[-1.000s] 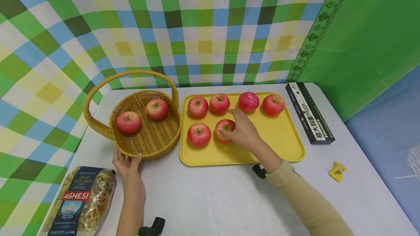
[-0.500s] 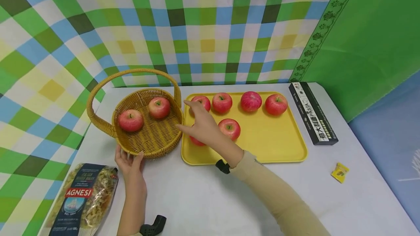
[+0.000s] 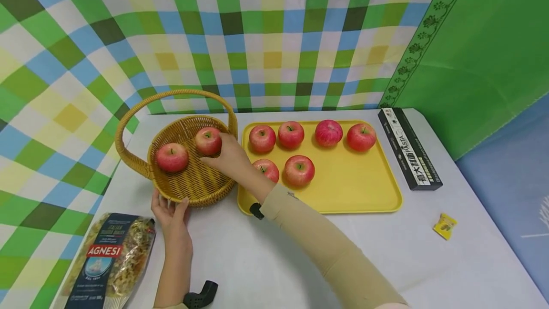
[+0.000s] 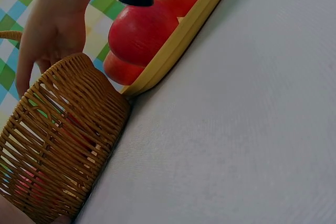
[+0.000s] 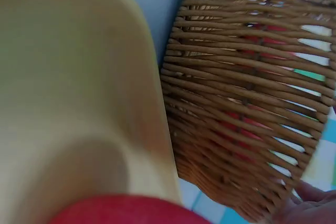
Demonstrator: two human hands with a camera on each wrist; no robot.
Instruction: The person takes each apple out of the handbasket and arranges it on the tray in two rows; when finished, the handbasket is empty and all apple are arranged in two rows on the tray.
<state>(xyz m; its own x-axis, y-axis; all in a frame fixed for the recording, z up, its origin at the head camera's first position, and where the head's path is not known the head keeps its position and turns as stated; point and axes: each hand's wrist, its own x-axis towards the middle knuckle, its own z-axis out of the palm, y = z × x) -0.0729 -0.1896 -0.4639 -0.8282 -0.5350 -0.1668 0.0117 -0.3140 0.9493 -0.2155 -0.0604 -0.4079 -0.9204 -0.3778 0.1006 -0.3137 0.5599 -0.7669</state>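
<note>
**Hand settles on apple in wicker basket**

A person's right hand (image 3: 229, 156) reaches across the near rim of a round wicker basket (image 3: 201, 194) at the bench's left side, its fingers (image 3: 214, 159) resting against the right-hand apple (image 3: 208, 140) of the two lying inside. The grip looks relaxed, touching the fruit rather than clasped about it; whether the thumb has closed behind the apple cannot be told from the head view. A second basket apple (image 3: 171, 156) lies apart from the hand, toward the basket's left wall. The left hand (image 3: 168, 213) steadies the basket from the bench's front edge, fingers curled over the near rim.

Just right of the basket, and touching it as the left wrist view shows, stands a yellow tray (image 3: 364, 190) carrying six more apples: four along its far edge, two near its front left corner.

By its look, the apple is firm, round and moderately heavy for its size, with a smooth, waxy skin that could slip under a light pinch and would roll if nudged. It bruises if squeezed hard or dropped, so a wide hold across its middle, fingers on one flank and thumb on the other, seems the safest purchase. The stem on top is too thin to lift by.

A bag of pasta (image 3: 109, 261) lies at the front left corner; a dark pasta box (image 3: 409, 149) lies along the right edge, with a small yellow packet (image 3: 444, 225) nearer the front.
</note>
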